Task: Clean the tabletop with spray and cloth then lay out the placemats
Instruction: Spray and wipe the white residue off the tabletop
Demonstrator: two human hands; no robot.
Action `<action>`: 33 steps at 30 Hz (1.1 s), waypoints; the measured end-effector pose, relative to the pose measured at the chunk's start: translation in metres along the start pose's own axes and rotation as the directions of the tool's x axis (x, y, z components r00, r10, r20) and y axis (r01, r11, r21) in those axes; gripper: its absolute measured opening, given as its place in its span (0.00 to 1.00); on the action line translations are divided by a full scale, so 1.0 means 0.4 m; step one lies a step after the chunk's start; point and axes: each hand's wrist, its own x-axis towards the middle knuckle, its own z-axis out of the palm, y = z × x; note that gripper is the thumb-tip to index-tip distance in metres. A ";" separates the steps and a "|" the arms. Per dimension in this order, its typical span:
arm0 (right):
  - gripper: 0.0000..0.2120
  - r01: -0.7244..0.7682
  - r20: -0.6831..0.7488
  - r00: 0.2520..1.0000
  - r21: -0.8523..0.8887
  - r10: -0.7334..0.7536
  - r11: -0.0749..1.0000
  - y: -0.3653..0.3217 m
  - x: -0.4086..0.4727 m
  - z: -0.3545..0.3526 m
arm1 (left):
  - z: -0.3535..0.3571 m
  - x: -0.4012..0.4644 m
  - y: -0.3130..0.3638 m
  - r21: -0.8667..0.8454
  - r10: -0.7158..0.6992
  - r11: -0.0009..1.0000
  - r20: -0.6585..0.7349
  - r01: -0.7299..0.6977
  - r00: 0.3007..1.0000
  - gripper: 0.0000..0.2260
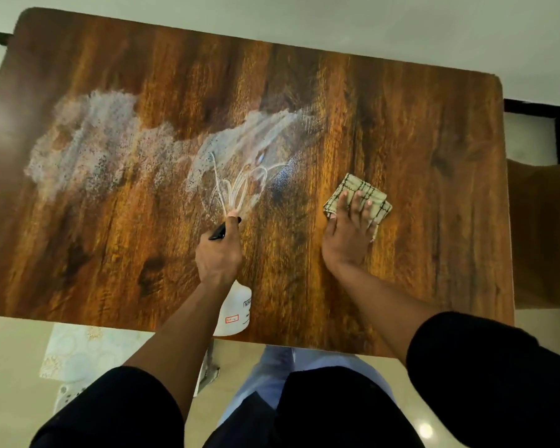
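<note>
L hand (219,253) grips spray bottle (235,310), nozzle pointing away across tabletop (401,130).

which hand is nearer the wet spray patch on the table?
Left. The left hand grips the spray bottle just below the wet spray patch; the right hand rests on the cloth, off to its right.

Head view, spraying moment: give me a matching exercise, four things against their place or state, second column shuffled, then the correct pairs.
Things:
1. spray bottle
2. checked cloth
3. wet spray patch
4. patterned placemats

Places or states:
A. spread over the left and middle of the tabletop
B. folded, flat under the right hand
C. below the table's near edge, not yet laid out
D. gripped by the left hand, nozzle spraying

Pairs: 1-D, 2-B, 3-A, 4-C
</note>
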 end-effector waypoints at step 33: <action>0.29 0.840 0.304 0.521 -0.019 -0.798 0.542 -0.371 -0.159 0.187 | -0.193 0.134 -0.007 -0.083 -0.122 0.991 -0.256 0.104 0.959 0.45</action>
